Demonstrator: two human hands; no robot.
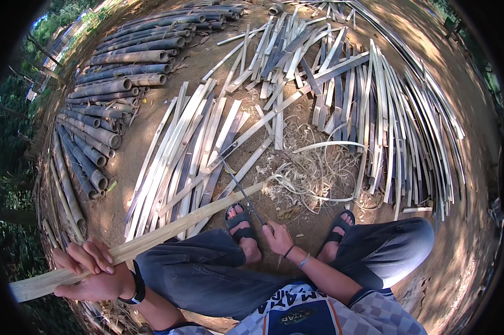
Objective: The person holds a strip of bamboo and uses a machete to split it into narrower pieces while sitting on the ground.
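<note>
A long, pale split bamboo strip lies slanting over my left thigh, its far end above the ground between my feet. My left hand is wrapped round its near part at the lower left, thumb below and fingers over the top. In my right hand, closed round the handle, is a knife with a long, narrow dark blade. The blade points away and to the left and crosses the strip near its far end. Whether its edge touches the strip I cannot tell.
Curled bamboo shavings lie heaped beyond my feet. Split strips are spread at the left, in a crossed pile farther back, and in a wide fan at the right. Whole bamboo poles are stacked at the far left.
</note>
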